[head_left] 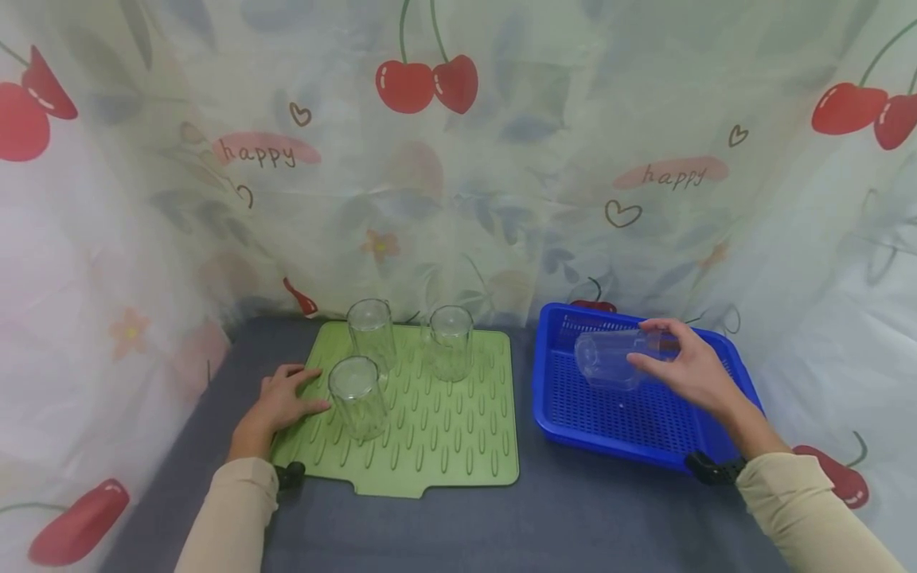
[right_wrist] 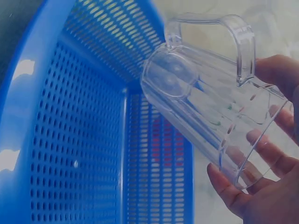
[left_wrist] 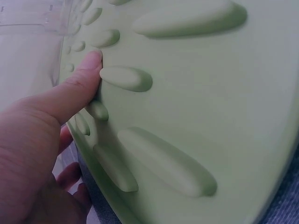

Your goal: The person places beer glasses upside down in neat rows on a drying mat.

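My right hand (head_left: 691, 368) holds a clear mug (head_left: 609, 362) on its side above the blue basket (head_left: 609, 447). In the right wrist view, thumb and fingers grip the rim end of this mug (right_wrist: 205, 100); its base points away from the palm and its handle is uppermost. At the left edge of the green ribbed mat (head_left: 458, 458), my left hand (head_left: 282, 398) rests with relaxed fingers, the thumb touching the mat in the left wrist view. Close beside it stands an upside-down clear mug (head_left: 358, 402). Two more, a back-left mug (head_left: 372, 330) and a back-right mug (head_left: 451, 346), stand on the mat.
Mat and basket lie side by side on a dark grey cloth (head_left: 487, 529), with a narrow strip of it between them. A patterned curtain (head_left: 494, 175) rises behind and at both sides. The basket has raised perforated walls.
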Available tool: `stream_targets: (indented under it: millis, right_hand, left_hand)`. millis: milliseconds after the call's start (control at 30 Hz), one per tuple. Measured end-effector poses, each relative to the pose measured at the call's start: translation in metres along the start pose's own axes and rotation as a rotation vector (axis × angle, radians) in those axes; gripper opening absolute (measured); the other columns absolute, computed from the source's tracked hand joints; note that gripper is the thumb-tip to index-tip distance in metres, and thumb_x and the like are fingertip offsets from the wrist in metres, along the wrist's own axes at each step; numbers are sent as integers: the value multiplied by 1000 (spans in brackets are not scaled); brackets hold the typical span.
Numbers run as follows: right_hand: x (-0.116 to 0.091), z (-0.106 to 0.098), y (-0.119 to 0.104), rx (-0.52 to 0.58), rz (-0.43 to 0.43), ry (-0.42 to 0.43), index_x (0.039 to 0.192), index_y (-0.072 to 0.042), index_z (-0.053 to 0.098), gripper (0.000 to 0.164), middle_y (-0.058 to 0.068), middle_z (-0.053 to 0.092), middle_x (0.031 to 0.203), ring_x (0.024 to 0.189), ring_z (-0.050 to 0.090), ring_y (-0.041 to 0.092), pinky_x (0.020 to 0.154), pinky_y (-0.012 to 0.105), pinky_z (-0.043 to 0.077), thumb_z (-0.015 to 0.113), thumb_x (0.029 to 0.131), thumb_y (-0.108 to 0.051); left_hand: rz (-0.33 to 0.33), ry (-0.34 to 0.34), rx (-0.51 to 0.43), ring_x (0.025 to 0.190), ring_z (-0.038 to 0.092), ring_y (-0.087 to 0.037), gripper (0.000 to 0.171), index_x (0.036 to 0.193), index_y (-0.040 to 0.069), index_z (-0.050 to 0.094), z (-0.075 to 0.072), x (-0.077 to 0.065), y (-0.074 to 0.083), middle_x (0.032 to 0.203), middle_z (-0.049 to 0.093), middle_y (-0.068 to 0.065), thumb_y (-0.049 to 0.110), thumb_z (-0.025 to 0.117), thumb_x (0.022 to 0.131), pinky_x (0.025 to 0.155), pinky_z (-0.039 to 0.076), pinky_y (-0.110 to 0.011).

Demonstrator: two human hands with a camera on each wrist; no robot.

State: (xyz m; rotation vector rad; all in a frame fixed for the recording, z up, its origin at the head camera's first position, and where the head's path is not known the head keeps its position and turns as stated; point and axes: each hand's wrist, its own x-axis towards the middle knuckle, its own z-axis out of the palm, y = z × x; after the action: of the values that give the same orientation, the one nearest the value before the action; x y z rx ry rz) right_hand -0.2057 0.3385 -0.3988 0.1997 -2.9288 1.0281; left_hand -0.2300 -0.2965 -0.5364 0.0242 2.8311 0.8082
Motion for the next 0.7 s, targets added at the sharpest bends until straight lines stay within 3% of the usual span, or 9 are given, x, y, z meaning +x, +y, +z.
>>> stream_targets:
  millis: [233,367,433,533,633,700]
  right_hand:
    - [1,1,-15,89,-3,18,150,-14,43,69,18,45,152,135,49,47,90,61,53,68,96,-50]
    - [3,5,-21,150,-25,39,149,-13,44,64,17,47,150,133,50,46,87,43,57,68,98,-44]
    - [3,9,-23,186,-34,48,148,-13,45,61,14,48,149,131,53,38,84,29,56,68,99,-41]
    - [4,14,-26,248,-43,67,147,-12,46,58,6,51,146,125,56,13,82,13,51,68,99,-37]
    - [6,19,-29,318,-52,82,147,-10,46,57,-1,53,140,114,56,-7,82,11,51,68,100,-33]
    - [7,21,-31,358,-55,82,147,-9,46,57,-4,53,138,109,57,-13,82,12,54,68,100,-31]
  left_hand:
    - [0,1,-3,143,19,-56,80,158,14,40,0,0,1,163,19,-27,45,75,92,103,34,-77]
    - [3,4,0,142,19,-56,80,157,14,41,0,1,-1,163,19,-26,45,74,92,103,35,-77]
    - [4,4,-2,142,20,-56,80,157,14,41,0,1,-1,163,19,-26,45,74,92,103,35,-77]
    - [5,6,-5,142,20,-55,80,157,14,41,1,1,-1,163,20,-27,46,74,92,102,35,-77]
    - [6,8,-6,142,20,-55,80,157,15,41,1,1,-2,163,20,-27,47,74,92,102,35,-77]
    - [6,9,-4,142,20,-55,81,157,15,41,1,1,-2,163,20,-27,47,74,92,102,35,-77]
